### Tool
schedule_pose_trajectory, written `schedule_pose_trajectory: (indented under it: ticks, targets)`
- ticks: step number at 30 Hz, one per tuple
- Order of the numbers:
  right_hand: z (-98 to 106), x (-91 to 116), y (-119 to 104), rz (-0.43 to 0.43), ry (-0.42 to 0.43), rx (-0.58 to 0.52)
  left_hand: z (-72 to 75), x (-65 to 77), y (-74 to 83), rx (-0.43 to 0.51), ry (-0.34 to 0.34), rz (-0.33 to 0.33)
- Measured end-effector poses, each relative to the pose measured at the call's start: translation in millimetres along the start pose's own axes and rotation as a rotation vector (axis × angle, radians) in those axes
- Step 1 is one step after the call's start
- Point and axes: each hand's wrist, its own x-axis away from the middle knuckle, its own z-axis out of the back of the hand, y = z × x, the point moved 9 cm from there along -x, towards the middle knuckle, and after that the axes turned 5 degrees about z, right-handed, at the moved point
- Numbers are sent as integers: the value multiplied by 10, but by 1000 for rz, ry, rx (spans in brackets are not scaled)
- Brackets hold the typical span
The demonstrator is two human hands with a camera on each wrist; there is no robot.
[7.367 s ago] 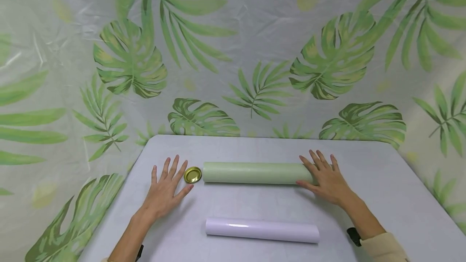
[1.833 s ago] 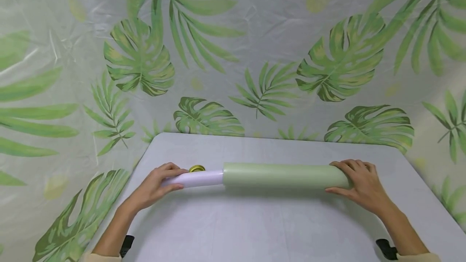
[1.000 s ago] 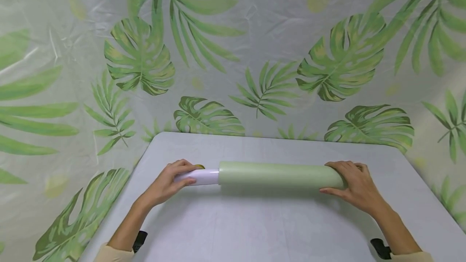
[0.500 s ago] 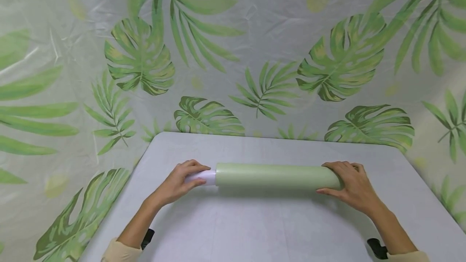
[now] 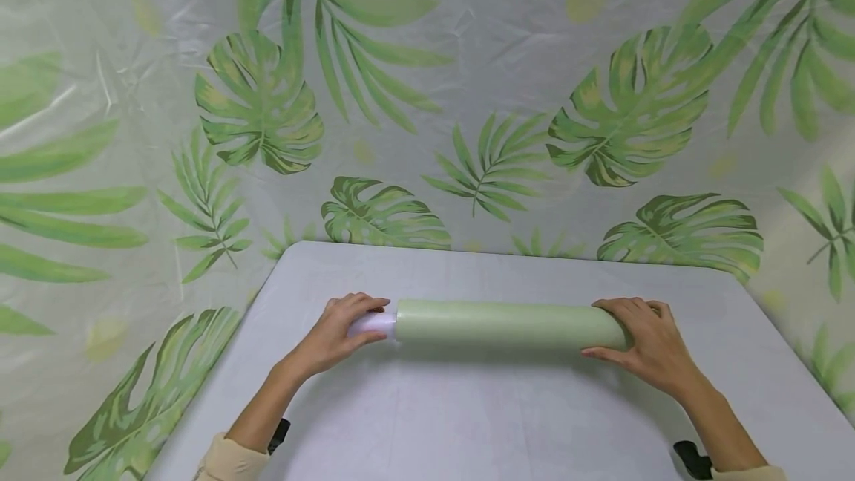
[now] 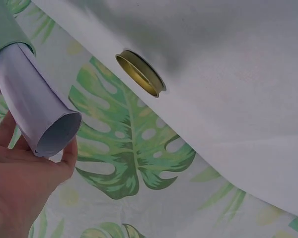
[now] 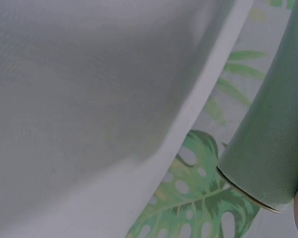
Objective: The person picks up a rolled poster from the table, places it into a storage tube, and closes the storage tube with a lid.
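A pale green tube (image 5: 501,324) is held level above the white table. My right hand (image 5: 651,344) grips its right end, thumb in front and fingers over the top. Out of its left end sticks a short length of a rolled lilac sheet (image 5: 374,325), the rest hidden inside. My left hand (image 5: 334,336) holds this roll by its outer end, between thumb and fingers. In the left wrist view the lilac roll (image 6: 35,104) shows its hollow, overlapping end. The right wrist view shows the green tube's (image 7: 273,134) right end with a thin gold rim.
A gold round lid (image 6: 139,74) lies on the table near the left hand in the left wrist view; the head view does not show it. The white table (image 5: 467,414) has its far edge against a leaf-patterned curtain (image 5: 494,80).
From lying apart on the table, the roll and tube were picked up. The left hand has since moved right, sliding the roll deeper into the tube; motion is slight over the last half second.
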Motion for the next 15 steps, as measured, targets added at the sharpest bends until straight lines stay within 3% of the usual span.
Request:
schedule_pose_trajectory:
  ticks: [6,15]
  targets:
    - [12,17,6,-10,-1,-3,108,67,-172,83,57,109]
    - [40,40,56,-30,9,-13,236,272,-682,401,91,391]
